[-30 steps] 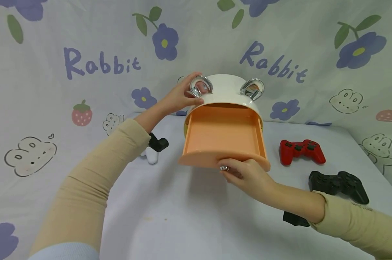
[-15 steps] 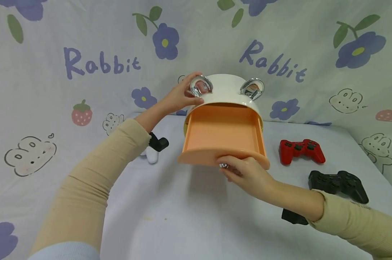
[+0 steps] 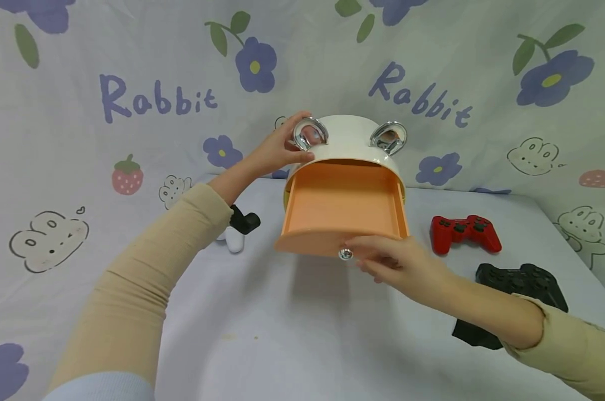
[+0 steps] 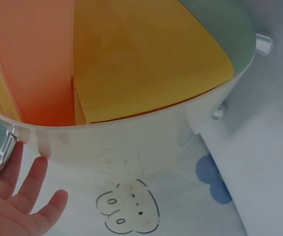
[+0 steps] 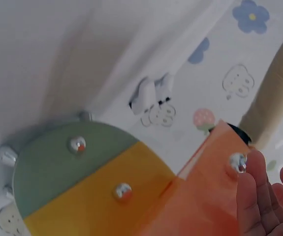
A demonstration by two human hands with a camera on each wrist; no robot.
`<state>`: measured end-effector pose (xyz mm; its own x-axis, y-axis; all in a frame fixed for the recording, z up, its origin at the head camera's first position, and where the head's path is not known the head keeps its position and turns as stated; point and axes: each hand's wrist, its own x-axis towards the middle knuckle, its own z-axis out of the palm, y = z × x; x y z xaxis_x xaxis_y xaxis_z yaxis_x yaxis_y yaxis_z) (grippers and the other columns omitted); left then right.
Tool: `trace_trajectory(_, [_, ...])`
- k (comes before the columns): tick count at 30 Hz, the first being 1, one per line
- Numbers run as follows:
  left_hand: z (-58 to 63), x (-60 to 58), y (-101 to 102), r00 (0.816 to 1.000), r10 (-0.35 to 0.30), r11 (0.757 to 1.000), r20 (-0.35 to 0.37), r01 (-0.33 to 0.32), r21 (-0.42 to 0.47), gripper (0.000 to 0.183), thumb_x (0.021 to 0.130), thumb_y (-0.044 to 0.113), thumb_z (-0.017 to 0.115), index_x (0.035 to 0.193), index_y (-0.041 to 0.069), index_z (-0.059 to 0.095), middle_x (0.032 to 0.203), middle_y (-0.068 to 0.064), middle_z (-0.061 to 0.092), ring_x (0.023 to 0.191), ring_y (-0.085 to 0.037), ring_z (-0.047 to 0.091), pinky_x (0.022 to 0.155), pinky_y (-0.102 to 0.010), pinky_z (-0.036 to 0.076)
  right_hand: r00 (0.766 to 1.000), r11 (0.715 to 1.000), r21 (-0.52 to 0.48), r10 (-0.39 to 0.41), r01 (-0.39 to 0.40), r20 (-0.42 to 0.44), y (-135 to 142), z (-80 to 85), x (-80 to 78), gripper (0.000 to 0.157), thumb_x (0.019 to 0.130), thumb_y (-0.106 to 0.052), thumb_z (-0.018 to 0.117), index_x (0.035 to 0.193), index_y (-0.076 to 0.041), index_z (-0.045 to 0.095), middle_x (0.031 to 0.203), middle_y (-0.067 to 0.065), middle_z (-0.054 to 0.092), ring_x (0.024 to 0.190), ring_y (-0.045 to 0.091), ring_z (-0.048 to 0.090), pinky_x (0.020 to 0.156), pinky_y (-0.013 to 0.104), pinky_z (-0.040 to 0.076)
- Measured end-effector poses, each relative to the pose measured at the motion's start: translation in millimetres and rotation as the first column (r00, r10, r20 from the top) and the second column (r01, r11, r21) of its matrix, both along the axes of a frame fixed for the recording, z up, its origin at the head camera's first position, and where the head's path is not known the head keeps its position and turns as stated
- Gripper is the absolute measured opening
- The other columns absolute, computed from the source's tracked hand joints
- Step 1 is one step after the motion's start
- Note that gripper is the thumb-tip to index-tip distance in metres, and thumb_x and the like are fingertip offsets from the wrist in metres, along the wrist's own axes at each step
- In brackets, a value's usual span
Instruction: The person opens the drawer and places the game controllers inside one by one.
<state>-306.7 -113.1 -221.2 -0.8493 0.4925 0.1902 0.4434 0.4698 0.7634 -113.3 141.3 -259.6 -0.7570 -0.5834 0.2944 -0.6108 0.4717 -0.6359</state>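
A small white rounded cabinet (image 3: 350,131) with two silver ear-shaped loops stands on the table. Its top orange drawer (image 3: 342,203) is pulled out and holds nothing I can see. Below it, the right wrist view shows a yellow drawer (image 5: 92,196) and a green drawer (image 5: 57,172), both closed. My left hand (image 3: 281,146) rests against the shell by the left silver loop (image 3: 310,133), its fingers fairly straight in the left wrist view. Beside the drawer's silver knob (image 3: 345,254), my right hand (image 3: 408,267) has its fingers apart and the knob is free of them.
To the right lie a red game controller (image 3: 465,234) and a black game controller (image 3: 528,281), the latter partly behind my right forearm. A white controller (image 3: 234,240) shows partly beside my left wrist. A printed rabbit curtain (image 3: 332,72) hangs behind the cabinet.
My right hand has let go of the knob and moved a little to the right. The drawer stays pulled out, and my left hand has not moved.
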Motion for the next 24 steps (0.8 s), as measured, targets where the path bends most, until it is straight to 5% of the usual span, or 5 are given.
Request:
trace_trajectory(9, [0.4, 0.5, -1, 1.0, 0.012, 1.0, 0.006, -0.012, -0.01, 0.078, 0.083, 0.019, 0.068, 0.144, 0.027, 0.02, 0.136, -0.006, 0.039, 0.104, -0.029, 0.057, 0.089, -0.039, 0.048, 0.961, 0.999, 0.003, -0.039, 0.042, -0.273, 31, 26.7, -0.2, 0.038, 0.073, 0.005, 0.07, 0.108, -0.009, 0.064, 0.077, -0.005, 0.069, 0.064, -0.001, 0.061, 0.058, 0.014, 0.05])
trace_trajectory(15, [1.0, 0.7, 0, 1.0, 0.03, 0.999, 0.003, -0.03, -0.032, 0.079, 0.083, 0.021, 0.068, 0.144, 0.03, 0.02, 0.138, -0.006, 0.039, 0.105, -0.028, 0.056, 0.089, -0.039, 0.048, 0.94, 0.982, 0.056, -0.156, 0.181, -0.304, 62, 42.3, -12.2, 0.048, 0.074, 0.005, 0.071, 0.117, -0.012, 0.061, 0.083, -0.001, 0.07, 0.064, -0.003, 0.059, 0.059, 0.009, 0.047])
trace_trajectory(21, [0.5, 0.1, 1, 0.999, 0.037, 0.999, 0.01, -0.036, -0.036, 0.079, 0.082, 0.022, 0.068, 0.144, 0.031, 0.019, 0.137, -0.006, 0.04, 0.106, -0.028, 0.056, 0.089, -0.04, 0.048, 0.909, 0.923, 0.101, -0.34, 0.372, -0.239, 94, 48.7, -32.3, 0.046, 0.079, -0.003, 0.07, 0.122, -0.013, 0.058, 0.088, 0.007, 0.069, 0.072, -0.015, 0.055, 0.059, 0.006, 0.045])
trace_trajectory(24, [0.3, -0.1, 1, 0.999, 0.036, 0.999, 0.006, -0.036, -0.039, 0.078, 0.082, 0.022, 0.068, 0.143, 0.031, 0.02, 0.136, -0.005, 0.041, 0.104, -0.027, 0.056, 0.089, -0.039, 0.048, 0.891, 0.907, 0.141, -0.344, 0.397, -0.296, 109, 47.6, -45.2, 0.046, 0.078, -0.005, 0.071, 0.121, -0.013, 0.058, 0.088, 0.007, 0.069, 0.072, -0.018, 0.052, 0.058, 0.004, 0.043])
